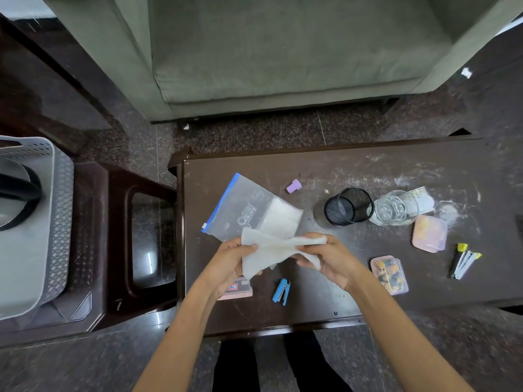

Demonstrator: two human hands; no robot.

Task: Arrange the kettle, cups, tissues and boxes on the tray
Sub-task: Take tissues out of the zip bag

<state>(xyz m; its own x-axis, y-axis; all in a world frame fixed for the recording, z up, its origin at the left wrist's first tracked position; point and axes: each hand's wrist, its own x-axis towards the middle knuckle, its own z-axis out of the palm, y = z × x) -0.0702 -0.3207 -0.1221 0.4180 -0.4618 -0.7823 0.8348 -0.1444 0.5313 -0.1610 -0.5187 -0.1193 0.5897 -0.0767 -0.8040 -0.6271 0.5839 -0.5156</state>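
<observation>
Tissues [280, 220] inside zip bag [243, 206]

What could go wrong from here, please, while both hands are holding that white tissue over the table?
1. Left hand and right hand grip the thin white tissue at opposite ends; pulling may tear it.
2. The clear drinking glass and black mesh pen cup stand close to the right hand; a sweep could topple them.

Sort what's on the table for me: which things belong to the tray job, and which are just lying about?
Job things: tissue, held by left hand and right hand; zip bag holding more tissues; glass cup; pink boxes.

Lying about: mesh pen holder, blue stapler, purple cap, markers.
</observation>
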